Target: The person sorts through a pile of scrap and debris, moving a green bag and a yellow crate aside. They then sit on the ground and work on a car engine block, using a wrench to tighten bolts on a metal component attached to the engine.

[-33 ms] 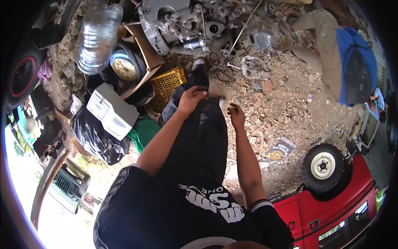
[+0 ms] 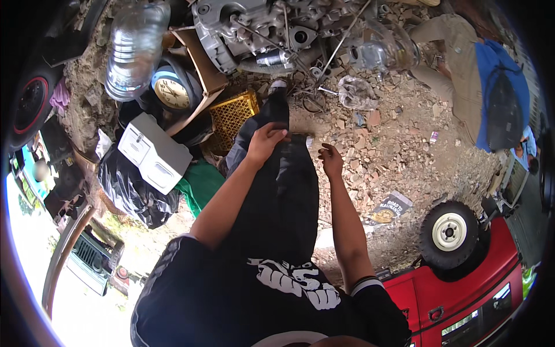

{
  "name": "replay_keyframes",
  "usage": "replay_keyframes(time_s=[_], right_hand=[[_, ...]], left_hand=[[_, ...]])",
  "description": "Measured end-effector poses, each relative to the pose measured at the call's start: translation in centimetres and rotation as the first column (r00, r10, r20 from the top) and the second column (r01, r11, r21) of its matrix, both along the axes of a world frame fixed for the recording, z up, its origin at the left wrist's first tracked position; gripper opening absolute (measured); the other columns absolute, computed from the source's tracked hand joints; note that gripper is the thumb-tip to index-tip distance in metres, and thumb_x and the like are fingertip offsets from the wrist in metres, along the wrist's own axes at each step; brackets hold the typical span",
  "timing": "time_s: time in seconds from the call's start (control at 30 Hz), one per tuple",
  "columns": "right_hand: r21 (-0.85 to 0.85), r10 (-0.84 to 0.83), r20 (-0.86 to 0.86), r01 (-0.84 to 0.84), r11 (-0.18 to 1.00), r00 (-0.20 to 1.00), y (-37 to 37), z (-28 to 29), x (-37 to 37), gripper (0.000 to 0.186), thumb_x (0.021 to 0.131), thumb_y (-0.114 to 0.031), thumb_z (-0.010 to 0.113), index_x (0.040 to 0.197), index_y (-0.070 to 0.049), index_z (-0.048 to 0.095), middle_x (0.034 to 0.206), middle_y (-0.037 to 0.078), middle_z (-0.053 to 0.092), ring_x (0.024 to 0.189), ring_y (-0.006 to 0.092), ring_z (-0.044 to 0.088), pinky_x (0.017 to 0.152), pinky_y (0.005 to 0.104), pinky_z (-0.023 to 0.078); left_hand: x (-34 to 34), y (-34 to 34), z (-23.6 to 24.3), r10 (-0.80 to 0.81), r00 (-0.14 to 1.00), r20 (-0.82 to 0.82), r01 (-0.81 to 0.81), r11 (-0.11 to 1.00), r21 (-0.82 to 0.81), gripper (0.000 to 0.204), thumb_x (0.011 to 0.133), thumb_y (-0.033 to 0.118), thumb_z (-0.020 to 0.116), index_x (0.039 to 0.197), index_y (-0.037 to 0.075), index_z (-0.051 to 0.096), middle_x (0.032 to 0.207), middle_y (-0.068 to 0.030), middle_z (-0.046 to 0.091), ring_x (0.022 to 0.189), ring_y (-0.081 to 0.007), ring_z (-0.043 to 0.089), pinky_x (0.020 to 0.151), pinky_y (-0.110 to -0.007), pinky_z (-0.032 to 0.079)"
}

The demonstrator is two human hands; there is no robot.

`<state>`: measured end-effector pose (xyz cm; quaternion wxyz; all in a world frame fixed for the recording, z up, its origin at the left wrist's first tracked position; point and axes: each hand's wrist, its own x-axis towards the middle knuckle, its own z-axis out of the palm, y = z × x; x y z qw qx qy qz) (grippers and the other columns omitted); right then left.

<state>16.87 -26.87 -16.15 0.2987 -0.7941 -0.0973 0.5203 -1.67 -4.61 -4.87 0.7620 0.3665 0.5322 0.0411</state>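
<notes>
My left hand point(image 2: 267, 143) lies on the dark trousers point(image 2: 277, 173) at my bent knee, fingers loosely extended and nothing in them. To its right, my right hand point(image 2: 332, 162) hangs over the rubble-strewn ground with its fingers bent but apart, and I see nothing held. Beyond both hands, at the top, sits a greasy metal engine point(image 2: 254, 34) with rods and a hose. A yellow plastic crate point(image 2: 234, 115) stands just left of my left hand. A crumpled clear plastic bag point(image 2: 357, 93) lies on the ground ahead of my right hand.
On the left are a large clear water bottle point(image 2: 136, 55), a round clock point(image 2: 171, 92), a cardboard box point(image 2: 202, 72), a pale grey box point(image 2: 153, 153) and a black bag point(image 2: 139, 188). A person in khaki trousers point(image 2: 459, 69) crouches far right. A red vehicle point(image 2: 480, 277) and wheel point(image 2: 450, 231) stand lower right.
The whole view has shifted very slightly. Both hands keep practically the same place and pose.
</notes>
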Motion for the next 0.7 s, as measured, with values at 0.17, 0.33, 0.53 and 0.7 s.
replay_keyframes(time_s=[0.17,0.33,0.53,0.7], right_hand=[[-0.036,0.034,-0.014,-0.035,0.999,0.999,-0.9,-7.7,0.8,0.028,0.095,-0.017,0.064,0.120,-0.005,0.068,0.093,0.011,0.076,0.080,0.0200,0.075,0.072,0.0320,0.056],[-0.107,0.302,0.167,-0.288,0.952,0.938,3.6,-18.6,5.0,0.030,0.091,-0.025,0.064,0.119,-0.015,0.069,0.098,0.016,0.075,0.087,0.0333,0.072,0.078,0.0407,0.056],[-0.058,0.460,0.385,-0.477,0.877,0.800,11.1,-28.7,8.2,0.035,0.090,-0.026,0.064,0.122,-0.012,0.065,0.099,0.019,0.073,0.093,0.0403,0.069,0.083,0.0494,0.054],[-0.219,0.758,0.420,-0.756,0.617,0.498,13.4,-35.7,10.4,0.039,0.083,-0.017,0.069,0.123,-0.015,0.065,0.102,0.017,0.071,0.096,0.0394,0.068,0.083,0.0491,0.056]], left_hand=[[-1.7,-2.2,-1.9,0.171,0.985,0.024,-0.166,0.977,-0.136,0.034,0.099,0.018,0.066,0.124,-0.005,0.061,0.108,-0.0139,0.073,0.098,-0.0169,0.070,0.089,-0.030,0.054],[3.1,0.7,-13.1,-0.396,0.897,-0.195,0.402,0.915,-0.007,0.046,0.096,0.027,0.066,0.130,-0.002,0.059,0.112,-0.0167,0.072,0.106,-0.0259,0.069,0.092,-0.036,0.053],[10.8,3.3,-23.3,-0.902,0.097,-0.420,0.982,0.154,-0.105,0.050,0.092,0.024,0.058,0.137,0.003,0.055,0.121,-0.0235,0.068,0.116,-0.0403,0.064,0.097,-0.046,0.052],[13.4,3.7,-22.5,-0.869,-0.120,-0.481,0.992,-0.116,-0.038,0.046,0.094,0.027,0.058,0.130,0.000,0.059,0.124,-0.0244,0.066,0.118,-0.0395,0.064,0.097,-0.047,0.052]])
